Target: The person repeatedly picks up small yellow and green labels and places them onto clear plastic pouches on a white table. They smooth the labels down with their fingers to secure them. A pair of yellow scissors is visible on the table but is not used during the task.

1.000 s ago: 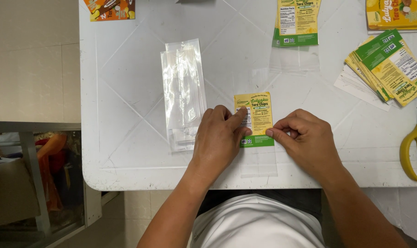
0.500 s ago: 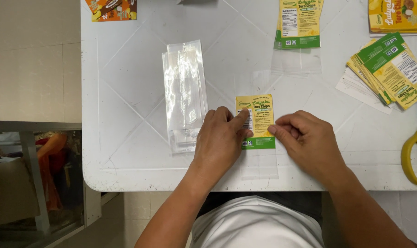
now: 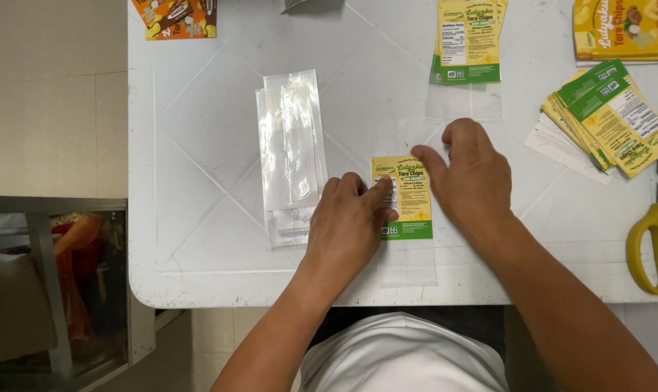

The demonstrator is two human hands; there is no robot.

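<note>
A yellow and green printed card (image 3: pixel 409 199) lies inside a clear plastic sleeve (image 3: pixel 409 261) near the front edge of the white table (image 3: pixel 198 145). My left hand (image 3: pixel 347 225) presses its fingertips on the card's left edge. Above and to the right, my right hand (image 3: pixel 470 174) rests over the sleeve, with its thumb at the card's top right corner. A stack of empty clear sleeves (image 3: pixel 291 152) lies just left of my left hand.
A sleeved yellow card (image 3: pixel 468 43) lies at the back. A fanned pile of yellow and green cards (image 3: pixel 608 116) sits at the right, yellow snack packets (image 3: pixel 615 29) behind it. Yellow-handled scissors (image 3: pixel 648 232) lie at the right edge. Orange packets (image 3: pixel 177 16) are at the back left.
My right hand has moved from the card's lower right edge up to its top right corner. My left hand stays on the card's left side.
</note>
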